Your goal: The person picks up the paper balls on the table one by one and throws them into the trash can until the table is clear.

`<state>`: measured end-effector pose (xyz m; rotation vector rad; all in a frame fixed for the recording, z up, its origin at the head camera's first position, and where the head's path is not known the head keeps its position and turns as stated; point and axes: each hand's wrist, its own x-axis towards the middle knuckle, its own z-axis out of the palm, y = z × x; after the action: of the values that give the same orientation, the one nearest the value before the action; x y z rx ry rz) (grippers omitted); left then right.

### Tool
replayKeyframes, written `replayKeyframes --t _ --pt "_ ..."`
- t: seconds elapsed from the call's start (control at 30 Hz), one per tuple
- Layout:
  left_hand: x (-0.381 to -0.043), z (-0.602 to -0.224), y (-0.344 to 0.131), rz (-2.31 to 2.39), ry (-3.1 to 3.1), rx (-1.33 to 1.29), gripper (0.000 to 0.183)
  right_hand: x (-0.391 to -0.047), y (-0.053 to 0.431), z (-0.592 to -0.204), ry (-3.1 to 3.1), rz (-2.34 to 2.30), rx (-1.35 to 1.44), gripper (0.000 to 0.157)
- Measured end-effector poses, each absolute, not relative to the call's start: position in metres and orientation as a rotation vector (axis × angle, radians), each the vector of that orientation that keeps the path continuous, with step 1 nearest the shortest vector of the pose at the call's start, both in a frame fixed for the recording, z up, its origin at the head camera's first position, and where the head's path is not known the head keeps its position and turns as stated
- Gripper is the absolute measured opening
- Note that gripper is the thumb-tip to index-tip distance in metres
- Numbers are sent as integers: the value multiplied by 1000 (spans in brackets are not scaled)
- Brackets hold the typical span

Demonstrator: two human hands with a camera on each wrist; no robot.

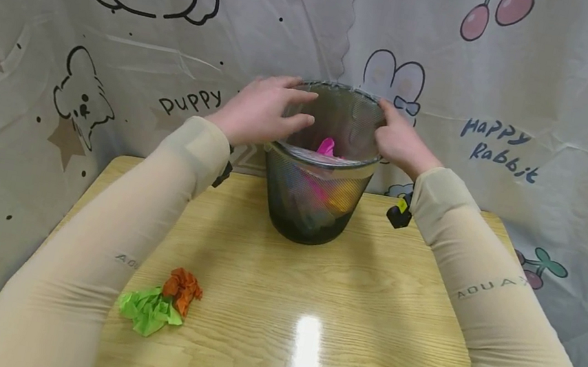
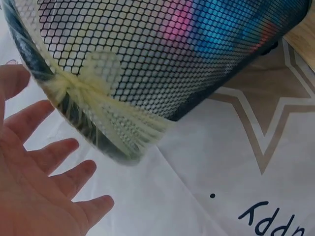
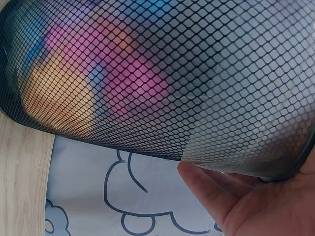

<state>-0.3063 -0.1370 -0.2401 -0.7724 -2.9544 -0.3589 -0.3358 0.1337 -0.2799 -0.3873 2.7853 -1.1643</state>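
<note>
A black mesh wastebasket [image 1: 306,207] stands upright at the back of the table, with crumpled coloured paper [image 1: 327,147] visible inside. A clear plastic bin liner [image 3: 236,142] is folded over its rim and hangs outside the mesh. My left hand [image 1: 262,109] is at the left side of the rim, fingers spread. In the left wrist view its fingertips lie beside the rim, near a gathered, yellowish bunch of liner [image 2: 113,105]. My right hand [image 1: 404,142] is at the right side of the rim. In the right wrist view that hand [image 3: 266,206] pinches the liner's edge below the rim.
Crumpled green paper [image 1: 150,312] and crumpled orange paper [image 1: 183,290] lie together at the front left of the wooden table [image 1: 248,307]. A printed cloth [image 1: 278,3] hangs close behind the basket and along both sides.
</note>
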Motion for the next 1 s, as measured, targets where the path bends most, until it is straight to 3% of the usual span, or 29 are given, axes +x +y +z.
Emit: replayKeyframes --t 0.47,1.0 --pt "-300 -240 -166 -319 -2988 -683 73 -336 133 -279 2776 -1174 -375 73" --pt "-285 -253 -233 -325 -3004 -537 83 -334 133 -279 2782 -1163 -361 74"
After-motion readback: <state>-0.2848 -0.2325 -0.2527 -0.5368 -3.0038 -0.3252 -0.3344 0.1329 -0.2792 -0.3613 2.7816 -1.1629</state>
